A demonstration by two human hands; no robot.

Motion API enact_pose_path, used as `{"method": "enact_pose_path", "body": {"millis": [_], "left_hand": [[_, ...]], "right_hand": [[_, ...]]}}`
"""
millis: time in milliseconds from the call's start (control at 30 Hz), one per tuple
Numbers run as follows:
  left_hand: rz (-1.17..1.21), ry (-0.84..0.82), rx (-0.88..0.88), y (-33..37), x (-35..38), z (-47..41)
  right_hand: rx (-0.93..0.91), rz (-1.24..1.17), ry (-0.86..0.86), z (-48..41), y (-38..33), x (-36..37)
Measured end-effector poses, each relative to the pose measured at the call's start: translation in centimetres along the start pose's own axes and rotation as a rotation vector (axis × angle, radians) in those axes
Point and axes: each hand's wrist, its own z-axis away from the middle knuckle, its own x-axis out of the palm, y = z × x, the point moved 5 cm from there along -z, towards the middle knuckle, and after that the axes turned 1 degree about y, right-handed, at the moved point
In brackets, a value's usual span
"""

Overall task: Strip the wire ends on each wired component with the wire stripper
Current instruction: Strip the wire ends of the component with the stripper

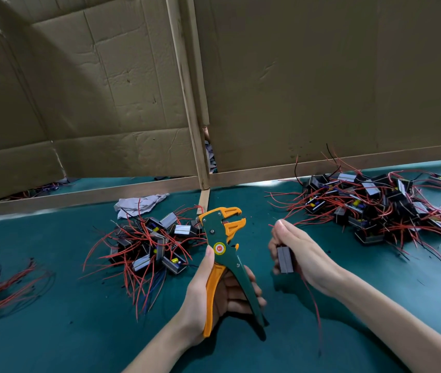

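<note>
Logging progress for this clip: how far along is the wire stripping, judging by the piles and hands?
Done: cannot tell; bare ends are too small to see in the middle pile or the right pile. In hand: the left hand grips the wire stripper; the right hand holds one component, red wire hanging. Remaining: probably much, both piles being full.

An electronics assembly workshop, shown by a green-covered workbench [79,332], cardboard partitions [321,76] on wooden battens [187,103], heaps of wired components [375,208] with red leads, and a wire stripper [222,251].
</note>
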Motion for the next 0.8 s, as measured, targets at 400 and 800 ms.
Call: {"method": "enact_pose_path", "body": {"millis": [400,800], "left_hand": [[-0.026,-0.021,-0.026,-0.1,0.3,0.0],[-0.026,-0.002,-0.04,0.0,0.5,0.2]], "right_hand": [[0.128,-0.107,0.035,0.5,-1.1,-0.1],[0.103,-0.251,-0.106,1.0,-1.7,0.6]]}}
